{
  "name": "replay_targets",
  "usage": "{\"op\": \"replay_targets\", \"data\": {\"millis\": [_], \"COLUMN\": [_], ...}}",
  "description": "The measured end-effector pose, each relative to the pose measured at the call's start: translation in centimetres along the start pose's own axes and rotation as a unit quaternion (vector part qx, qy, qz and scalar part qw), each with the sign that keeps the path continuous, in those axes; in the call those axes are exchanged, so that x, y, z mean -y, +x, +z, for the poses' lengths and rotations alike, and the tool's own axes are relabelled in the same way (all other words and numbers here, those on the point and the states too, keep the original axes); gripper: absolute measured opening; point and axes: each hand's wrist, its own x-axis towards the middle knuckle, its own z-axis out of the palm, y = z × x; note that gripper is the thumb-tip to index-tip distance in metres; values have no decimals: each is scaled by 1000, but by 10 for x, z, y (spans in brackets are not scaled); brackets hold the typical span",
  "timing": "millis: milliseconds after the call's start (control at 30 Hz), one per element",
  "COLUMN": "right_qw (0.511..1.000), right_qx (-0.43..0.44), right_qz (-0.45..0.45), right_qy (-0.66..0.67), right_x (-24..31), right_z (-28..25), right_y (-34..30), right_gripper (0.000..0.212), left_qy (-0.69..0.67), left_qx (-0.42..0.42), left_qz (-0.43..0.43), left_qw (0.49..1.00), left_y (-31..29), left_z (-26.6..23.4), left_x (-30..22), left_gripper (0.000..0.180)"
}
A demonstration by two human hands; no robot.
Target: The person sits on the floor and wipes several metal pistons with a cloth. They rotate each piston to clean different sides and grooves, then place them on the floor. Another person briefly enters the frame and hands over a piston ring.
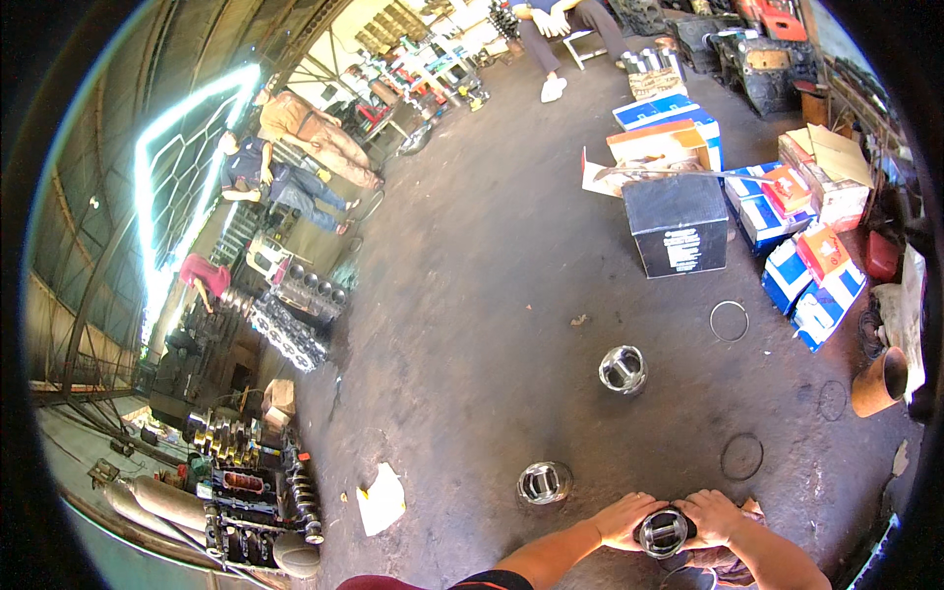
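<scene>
Hands: left hand [621, 519] and right hand [710, 516] both clasp one metal piston [664, 532] over the floor [492, 295].
Advice: likely best kept level — grip even, fingers off the grooves.

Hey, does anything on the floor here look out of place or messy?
Somewhat. Both hands, left hand and right hand, grip a piston, while two more pistons stand loose on the stained floor. Thin rings and a crumpled paper lie scattered.

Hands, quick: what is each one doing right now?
Left hand: closed on the metal piston, gripping its left side.
Right hand: closed on the same piston's right side.
</scene>
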Motion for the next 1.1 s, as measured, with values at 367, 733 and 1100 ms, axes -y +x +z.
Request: {"op": "replay_targets", "data": {"millis": [367,733,1100], "right_qw": [995,993,988], "right_qx": [42,85,100], "right_qz": [-35,-50,-113], "right_qy": [78,57,27], "right_x": [-6,-17,-30], "right_z": [-25,-16,-14], "right_y": [19,30,39], "right_gripper": [106,114,98], "left_qy": [-36,47,46], "left_qx": [-45,-22,50], "left_qz": [4,56,76], "left_qw": [998,997,995], "left_y": [12,11,21], "left_z": [-11,-4,-14], "left_x": [-3,14,14], "left_gripper": [55,83,81]}}
